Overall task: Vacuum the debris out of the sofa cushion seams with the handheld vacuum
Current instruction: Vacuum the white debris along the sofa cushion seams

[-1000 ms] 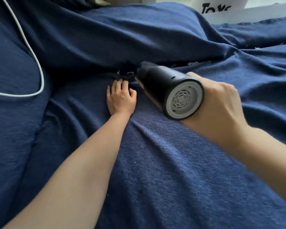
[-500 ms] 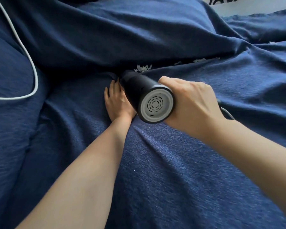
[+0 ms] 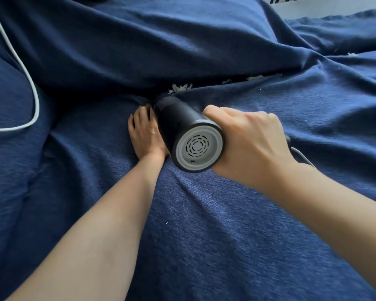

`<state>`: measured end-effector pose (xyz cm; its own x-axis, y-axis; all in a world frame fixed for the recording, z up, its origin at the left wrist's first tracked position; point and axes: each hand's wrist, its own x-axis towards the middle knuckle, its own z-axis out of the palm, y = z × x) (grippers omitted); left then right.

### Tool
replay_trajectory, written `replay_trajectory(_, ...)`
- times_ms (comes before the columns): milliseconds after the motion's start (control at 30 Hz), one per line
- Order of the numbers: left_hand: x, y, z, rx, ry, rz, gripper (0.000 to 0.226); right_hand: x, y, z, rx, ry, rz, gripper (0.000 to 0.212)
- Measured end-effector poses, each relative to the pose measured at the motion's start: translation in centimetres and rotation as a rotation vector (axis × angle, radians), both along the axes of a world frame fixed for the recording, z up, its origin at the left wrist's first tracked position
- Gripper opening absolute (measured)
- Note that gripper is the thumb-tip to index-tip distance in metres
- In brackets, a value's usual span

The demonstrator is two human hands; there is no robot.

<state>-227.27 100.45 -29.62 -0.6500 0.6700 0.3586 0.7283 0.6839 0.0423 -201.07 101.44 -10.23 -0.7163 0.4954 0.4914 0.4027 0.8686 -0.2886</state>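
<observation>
1. The right hand [image 3: 251, 144] has its fingers curled round the handle of the black handheld vacuum [image 3: 182, 131], gripping it at the rear end, beside the grey vented end cap [image 3: 199, 146] that faces the camera.
2. The vacuum's barrel points away toward 11 o'clock, and its nozzle sits at the seam [image 3: 204, 86] where the back cushion [image 3: 161, 44] meets the seat cushion [image 3: 204, 224].
3. The left hand [image 3: 146, 135] lies flat on the seat cushion with its fingers straight, pressing the blue fabric just short of the seam. It is directly at 9 o'clock from the vacuum barrel, which partly covers its thumb side; whether the two touch I cannot tell.
4. Pale debris [image 3: 180, 87] lies in the seam just beyond the nozzle, toward 1 o'clock, and more scraps trail along the seam to the right.
5. A white cable [image 3: 34, 94] loops over the blue cover at far left, toward 9 o'clock from both hands.
6. A thin cord [image 3: 302, 156] comes out from behind the right hand toward 4 o'clock.
</observation>
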Motion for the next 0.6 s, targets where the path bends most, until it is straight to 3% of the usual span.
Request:
replay_trajectory(167,0.5,0.2,0.1,0.087,0.02,-0.043,0.06,0.4,0.1,0.2,-0.027,-0.042,-0.025,0.033)
replay_trajectory(600,2.9,-0.9,3.2,0.214,0.016,-0.116,0.036,2.1,-0.4,1.5,0.032,-0.011,-0.039,0.027)
